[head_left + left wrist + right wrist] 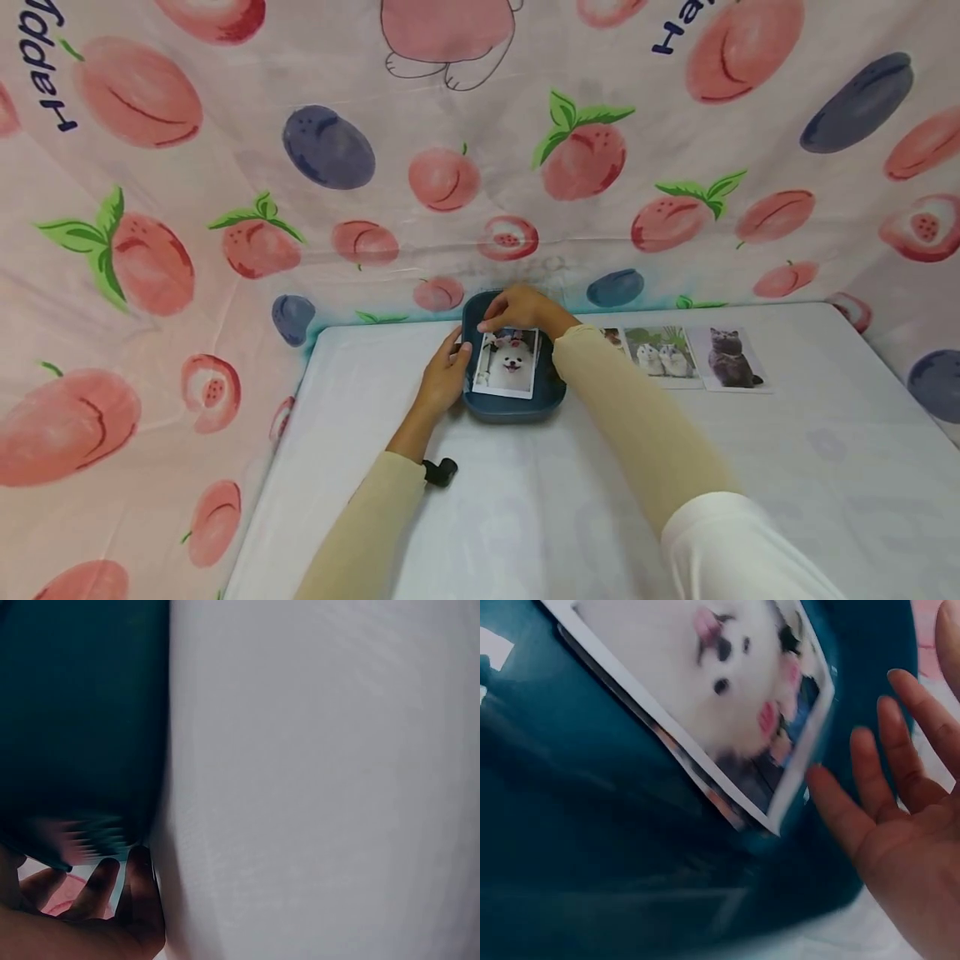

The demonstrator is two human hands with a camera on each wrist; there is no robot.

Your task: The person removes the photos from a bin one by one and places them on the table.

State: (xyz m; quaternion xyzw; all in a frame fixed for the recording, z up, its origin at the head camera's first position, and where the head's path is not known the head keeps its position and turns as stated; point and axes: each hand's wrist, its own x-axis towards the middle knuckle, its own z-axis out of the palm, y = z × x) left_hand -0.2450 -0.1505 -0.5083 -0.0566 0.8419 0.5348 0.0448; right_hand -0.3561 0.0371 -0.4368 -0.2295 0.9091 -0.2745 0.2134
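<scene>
A dark blue plastic basin (513, 408) stands at the back of the white table. In it lies a photo card of a white fluffy dog (510, 367), with the edge of another card (705, 787) showing beneath it in the right wrist view. My left hand (444, 373) holds the basin's left side, thumb at the rim and fingers against the outer wall (97, 889). Over the far end of the basin, my right hand (525, 308) is close to the dog card's upper edge. Its fingers (900, 750) are extended and spread in the right wrist view, one fingertip right at the card's corner.
Right of the basin, a row of photo cards lies on the table: a partly covered one (613, 337), one of two small pale animals (663, 358) and one of a grey cat (731, 358). A fruit-printed cloth (465, 108) hangs behind the table (510, 508).
</scene>
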